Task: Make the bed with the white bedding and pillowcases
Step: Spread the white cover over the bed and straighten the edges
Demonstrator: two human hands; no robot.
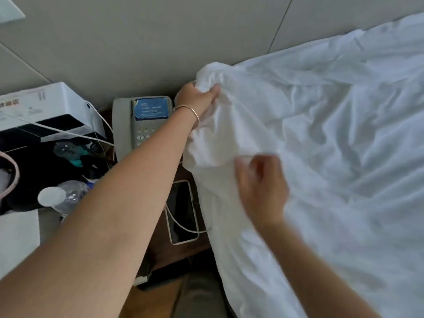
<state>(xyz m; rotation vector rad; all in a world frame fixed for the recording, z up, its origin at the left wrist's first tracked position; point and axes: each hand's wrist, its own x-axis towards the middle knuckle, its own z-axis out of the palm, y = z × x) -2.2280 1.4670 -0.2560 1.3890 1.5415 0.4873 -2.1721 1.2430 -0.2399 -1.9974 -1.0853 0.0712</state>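
The white duvet (321, 134) corner is grasped in the left hand (197, 97) grip; the blurred right hand (261, 191) grip cannot be told.

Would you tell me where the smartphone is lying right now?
In the head view the smartphone lies lower centre on the dark nightstand, below the desk telephone, right beside the white bedding.

Seen from a single head-worn wide-angle camera, looking steeply down and forward, close over the corner of the rumpled white cotton bedding (332, 138) and the cluttered dark wooden nightstand (183, 246) against the wall.
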